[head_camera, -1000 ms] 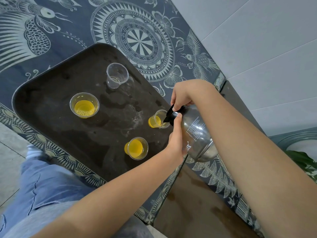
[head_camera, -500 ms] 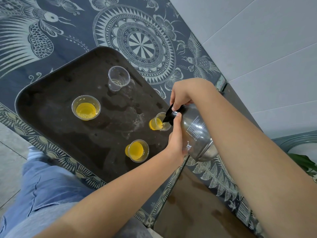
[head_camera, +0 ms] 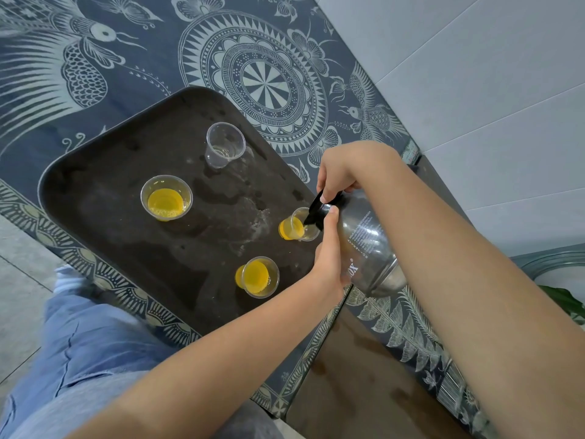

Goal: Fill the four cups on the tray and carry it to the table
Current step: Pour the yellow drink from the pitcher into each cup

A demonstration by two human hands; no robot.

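Left hand [head_camera: 329, 261] and right hand [head_camera: 340, 172] both grip the tilted jug [head_camera: 364, 245], its black spout [head_camera: 313, 213] over the tray's [head_camera: 95, 172] right-edge cup [head_camera: 296, 226]; the far cup [head_camera: 224, 144] is unfilled

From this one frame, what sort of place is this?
Probably a home kitchen or dining corner: a patterned blue tablecloth on a surface against a white tiled wall, with a dark tray of plastic cups and tiled flooring below.

Open tray [head_camera: 104, 217] middle between four cups; jug [head_camera: 364, 248] blocks right edge.
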